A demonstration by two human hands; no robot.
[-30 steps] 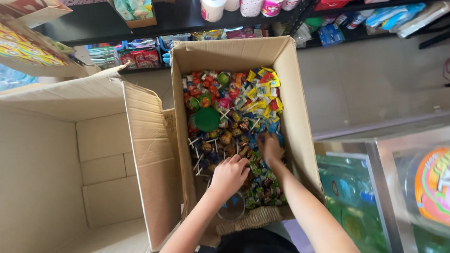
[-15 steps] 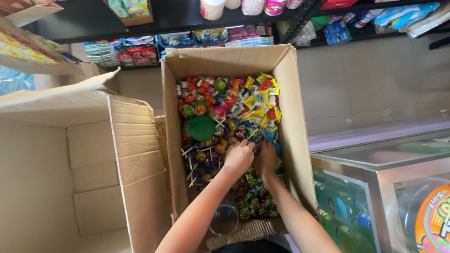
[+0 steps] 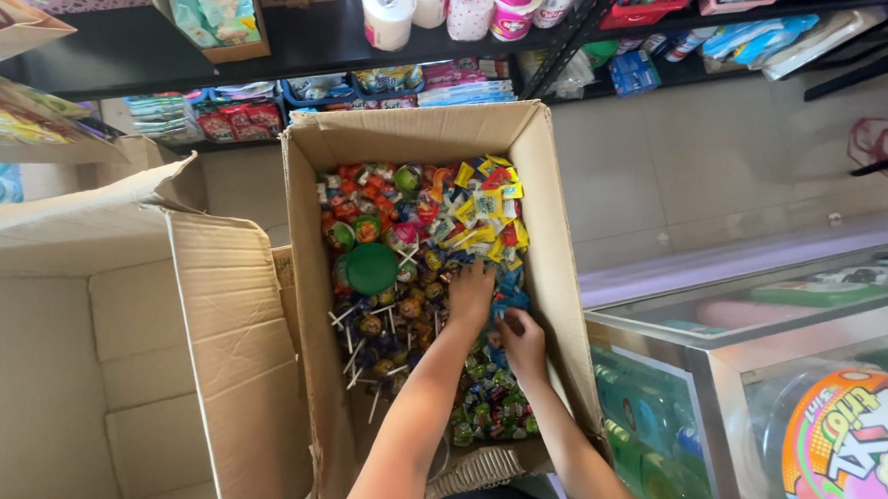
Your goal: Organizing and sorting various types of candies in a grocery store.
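Looking down at a tiled floor (image 3: 756,160) below far shelves (image 3: 112,54), I see my left hand (image 3: 471,296) and right hand (image 3: 522,343) buried among sweets (image 3: 414,241) in the box (image 3: 551,226); grip unclear. Empty carton (image 3: 122,320) left, glass case (image 3: 763,366) right.

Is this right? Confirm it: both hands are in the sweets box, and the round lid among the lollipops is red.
Not quite. The head view shows the round lid is green, not red. The left hand and right hand are indeed both in the sweets box, among the lollipops.
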